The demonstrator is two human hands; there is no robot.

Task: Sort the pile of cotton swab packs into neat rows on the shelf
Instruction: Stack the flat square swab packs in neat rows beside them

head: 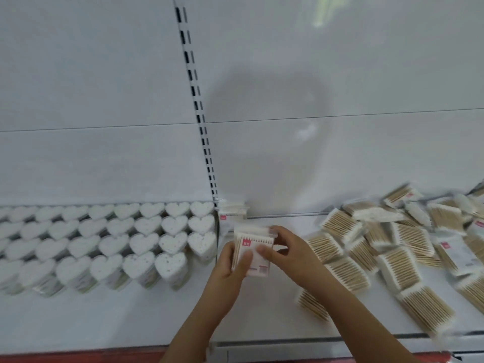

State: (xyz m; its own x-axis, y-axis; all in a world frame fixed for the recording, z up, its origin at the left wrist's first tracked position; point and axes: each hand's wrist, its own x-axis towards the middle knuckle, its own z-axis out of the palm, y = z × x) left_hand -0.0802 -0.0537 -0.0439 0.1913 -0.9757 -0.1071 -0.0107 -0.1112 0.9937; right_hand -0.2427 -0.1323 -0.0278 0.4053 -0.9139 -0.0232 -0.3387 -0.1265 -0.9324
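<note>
Now both hands' fingers (264,251) clamp one swab pack (252,254) between them above the shelf (131,318).

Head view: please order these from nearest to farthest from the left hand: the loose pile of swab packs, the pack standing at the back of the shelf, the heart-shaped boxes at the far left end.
Measured from the left hand:
1. Standing pack, just behind the hand, by the slotted post.
2. Loose pile of swab packs, to the right, past the right hand.
3. Far-left heart-shaped boxes, at the left edge.
</note>
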